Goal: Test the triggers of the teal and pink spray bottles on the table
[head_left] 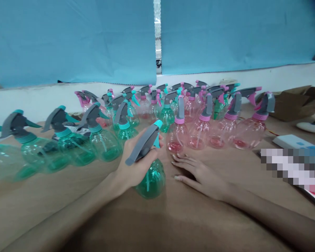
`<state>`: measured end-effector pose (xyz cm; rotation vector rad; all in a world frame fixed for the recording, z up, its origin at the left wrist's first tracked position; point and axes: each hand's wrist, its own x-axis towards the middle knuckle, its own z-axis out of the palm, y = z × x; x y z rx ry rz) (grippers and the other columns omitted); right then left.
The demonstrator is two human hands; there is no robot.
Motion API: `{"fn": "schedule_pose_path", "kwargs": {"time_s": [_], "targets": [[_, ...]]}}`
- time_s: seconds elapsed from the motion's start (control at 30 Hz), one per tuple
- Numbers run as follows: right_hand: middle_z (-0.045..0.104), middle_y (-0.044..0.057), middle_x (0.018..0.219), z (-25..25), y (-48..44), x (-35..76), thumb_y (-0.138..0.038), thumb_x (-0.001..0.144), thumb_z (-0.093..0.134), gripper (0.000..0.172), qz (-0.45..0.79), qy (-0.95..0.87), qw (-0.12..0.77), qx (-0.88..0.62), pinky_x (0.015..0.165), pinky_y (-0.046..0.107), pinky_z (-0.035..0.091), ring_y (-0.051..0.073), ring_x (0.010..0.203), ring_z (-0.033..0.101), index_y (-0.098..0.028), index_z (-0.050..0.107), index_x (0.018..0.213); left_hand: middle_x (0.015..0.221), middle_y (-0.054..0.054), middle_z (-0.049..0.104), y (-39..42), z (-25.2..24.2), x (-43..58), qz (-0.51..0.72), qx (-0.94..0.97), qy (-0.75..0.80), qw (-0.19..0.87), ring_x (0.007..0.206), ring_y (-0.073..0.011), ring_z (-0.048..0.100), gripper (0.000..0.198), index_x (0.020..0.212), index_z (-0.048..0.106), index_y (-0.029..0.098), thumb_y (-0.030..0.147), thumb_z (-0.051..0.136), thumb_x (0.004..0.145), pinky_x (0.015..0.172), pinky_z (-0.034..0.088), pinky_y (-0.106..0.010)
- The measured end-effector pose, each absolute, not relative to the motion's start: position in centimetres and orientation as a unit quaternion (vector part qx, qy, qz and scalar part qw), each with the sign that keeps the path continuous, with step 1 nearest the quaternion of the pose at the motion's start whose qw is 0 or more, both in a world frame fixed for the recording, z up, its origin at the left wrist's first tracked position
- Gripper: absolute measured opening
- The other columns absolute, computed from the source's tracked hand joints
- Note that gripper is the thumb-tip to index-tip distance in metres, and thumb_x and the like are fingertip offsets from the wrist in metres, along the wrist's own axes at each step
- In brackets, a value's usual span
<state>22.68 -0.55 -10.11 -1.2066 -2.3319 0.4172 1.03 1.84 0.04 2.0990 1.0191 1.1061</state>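
My left hand (pixel 136 159) is wrapped round the neck of a green spray bottle (pixel 151 180), whose grey and turquoise trigger head (pixel 144 141) sticks up above my fingers. The bottle is see-through, with a thin tube inside, and its base is on or just above the table; I cannot tell which. My right hand (pixel 199 173) lies flat on the wooden tabletop, fingers stretched to the left and holding nothing. Just beyond its fingertips stands a pink spray bottle (pixel 177 138) with a pink collar and grey head.
Several green spray bottles (pixel 105 145) line the left side, and several pink ones (pixel 249 134) stand at the right. More bottles crowd behind, before a white wall with blue cloth (pixel 73 42). At the right are a brown cardboard box (pixel 294 101) and a white box (pixel 291 141).
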Motion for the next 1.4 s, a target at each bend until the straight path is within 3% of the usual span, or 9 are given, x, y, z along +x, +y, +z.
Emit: {"fn": "schedule_pose_path", "kwargs": {"time_s": [0.2, 0.5, 0.87, 1.1, 1.4], "targets": [[0.049, 0.006, 0.136, -10.13, -0.51, 22.65, -0.05, 0.09, 0.043, 0.052, 0.148, -0.853, 0.227, -0.445, 0.108, 0.045, 0.03, 0.023, 0.129, 0.038, -0.02, 0.046, 0.132, 0.081, 0.001, 0.058, 1.78, -0.11, 0.98, 0.417, 0.772, 0.374, 0.301, 0.076, -0.0169, 0.057, 0.011, 0.082, 0.054, 0.023, 0.015, 0.049, 0.077, 0.07, 0.047, -0.03], [0.049, 0.007, 0.136, -9.97, -0.59, 22.66, -0.05, 0.09, 0.044, 0.052, 0.153, -0.852, 0.233, -0.444, 0.107, 0.047, 0.03, 0.024, 0.129, 0.038, -0.022, 0.045, 0.133, 0.063, 0.005, 0.05, 1.54, -0.34, 1.74, 0.435, 0.751, 0.438, 0.235, 0.058, -0.0153, 0.048, 0.025, 0.1, 0.056, 0.026, 0.019, 0.053, 0.076, 0.059, 0.044, -0.029], [0.05, 0.007, 0.134, -10.0, -0.6, 22.68, -0.049, 0.09, 0.045, 0.05, 0.152, -0.85, 0.242, -0.442, 0.107, 0.048, 0.03, 0.025, 0.128, 0.039, -0.023, 0.047, 0.132, 0.08, 0.002, 0.058, 1.57, -0.65, 1.64, 0.44, 0.746, 0.436, 0.244, 0.074, -0.0174, 0.055, 0.031, 0.11, 0.053, 0.028, 0.023, 0.055, 0.079, 0.072, 0.046, -0.031], [0.05, 0.007, 0.135, -10.11, -0.49, 22.73, -0.049, 0.089, 0.045, 0.051, 0.153, -0.852, 0.238, -0.44, 0.107, 0.047, 0.031, 0.024, 0.128, 0.039, -0.023, 0.045, 0.133, 0.074, 0.003, 0.056, 1.63, -0.78, 1.71, 0.442, 0.747, 0.433, 0.244, 0.068, -0.0165, 0.054, 0.028, 0.108, 0.053, 0.029, 0.023, 0.054, 0.08, 0.065, 0.046, -0.03], [0.049, 0.006, 0.135, -10.05, -0.46, 22.73, -0.049, 0.09, 0.044, 0.05, 0.152, -0.855, 0.234, -0.438, 0.107, 0.046, 0.031, 0.024, 0.128, 0.04, -0.023, 0.046, 0.133, 0.095, -0.002, 0.064, 1.71, -0.85, 1.58, 0.446, 0.741, 0.428, 0.265, 0.084, -0.0202, 0.06, 0.024, 0.104, 0.056, 0.025, 0.026, 0.055, 0.08, 0.07, 0.048, -0.033]]}}
